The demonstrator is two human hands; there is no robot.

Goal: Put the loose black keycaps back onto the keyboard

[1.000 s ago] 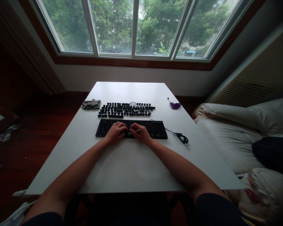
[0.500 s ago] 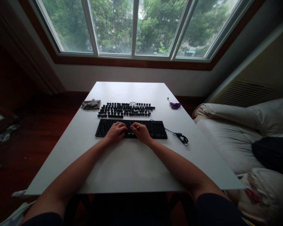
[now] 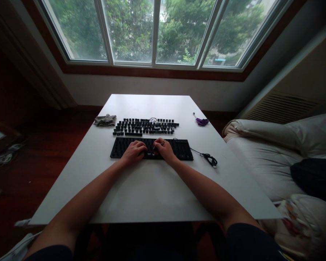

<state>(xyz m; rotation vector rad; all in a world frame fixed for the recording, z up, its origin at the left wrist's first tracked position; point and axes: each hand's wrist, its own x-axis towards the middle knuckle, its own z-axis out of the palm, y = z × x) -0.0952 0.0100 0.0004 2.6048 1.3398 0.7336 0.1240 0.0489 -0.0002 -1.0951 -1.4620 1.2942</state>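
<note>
A black keyboard (image 3: 119, 148) with its keycaps off, as far as I can make out, lies across the white table. My left hand (image 3: 134, 151) is on its left-centre part, fingers bent and together over the top, wrist at the front edge, holding it. Just right of it, my right hand (image 3: 163, 149) is closed in a pinch above the middle of the keyboard. A thin stick shows at its fingers, mostly hidden, its tip pointing down towards the keys area. Behind the keyboard, loose black keycaps (image 3: 136, 125) lie in rows, with a long one at the front left.
A grey cloth (image 3: 105, 120) lies at the table's left edge, a purple cloth (image 3: 201, 121) with a small stick-like tool (image 3: 194, 115) at the right. The keyboard's coiled cable (image 3: 209, 158) rests to the right. Beside the table stands a pale sofa (image 3: 263, 163); a window is ahead.
My right hand has shifted slightly right and away from me over the keyboard, its fingers turned more downward. My left hand has stayed in place.
</note>
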